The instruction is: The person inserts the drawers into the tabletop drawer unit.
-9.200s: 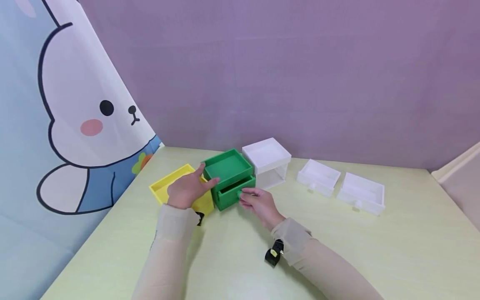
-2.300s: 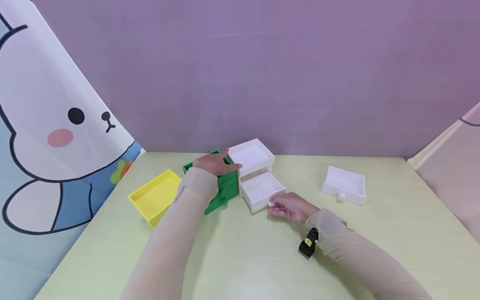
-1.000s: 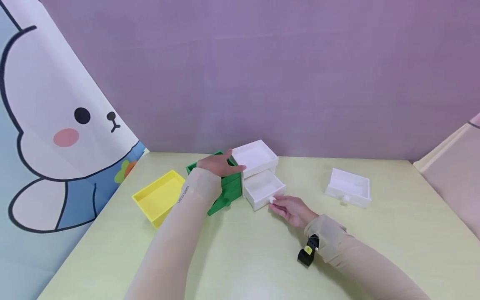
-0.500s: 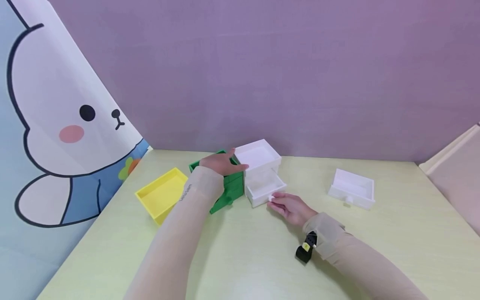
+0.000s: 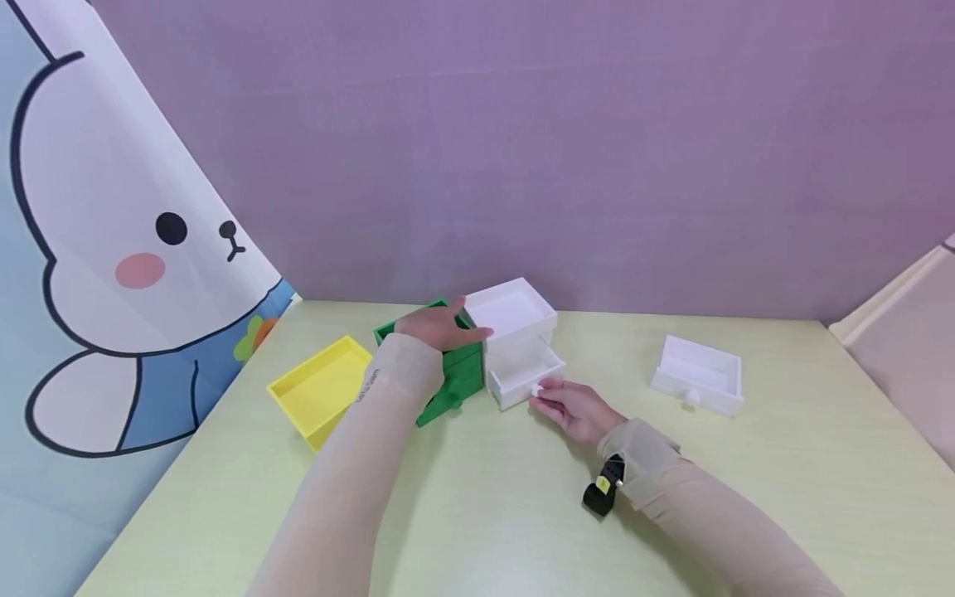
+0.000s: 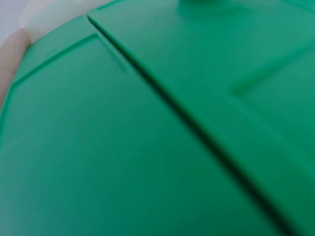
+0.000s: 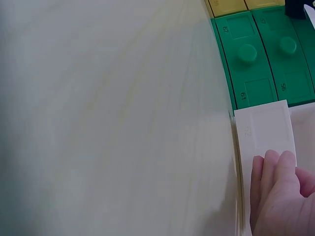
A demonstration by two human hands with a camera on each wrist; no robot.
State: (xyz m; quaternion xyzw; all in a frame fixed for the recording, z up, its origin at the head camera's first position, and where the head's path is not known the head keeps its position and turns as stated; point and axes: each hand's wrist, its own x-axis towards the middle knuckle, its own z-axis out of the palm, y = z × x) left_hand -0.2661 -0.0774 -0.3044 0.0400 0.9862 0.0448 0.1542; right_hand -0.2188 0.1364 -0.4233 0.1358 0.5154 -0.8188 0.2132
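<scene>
In the head view my right hand (image 5: 580,410) pinches the small round knob of a white drawer (image 5: 518,369). That drawer sits partly inside the lower opening of the white cabinet (image 5: 511,311), its front part sticking out. In the right wrist view the fingers (image 7: 275,169) lie against the drawer's front panel (image 7: 268,125). My left hand (image 5: 438,326) reaches over the green cabinet (image 5: 464,373), and its spread thumb and finger touch the white cabinet's upper left side. The left wrist view is filled by the green drawer fronts (image 6: 98,162), with one fingertip at the left edge.
A second white drawer (image 5: 699,373) with a knob lies apart on the table at the right. A yellow cabinet (image 5: 321,385) stands left of the green one, partly hidden by my left forearm. A purple cloth wall (image 5: 522,166) rises behind the table.
Earlier my right hand held the green drawer's knob; both green drawers now sit closed. One white drawer has moved from the table into the white cabinet and slid farther in over the last seconds.
</scene>
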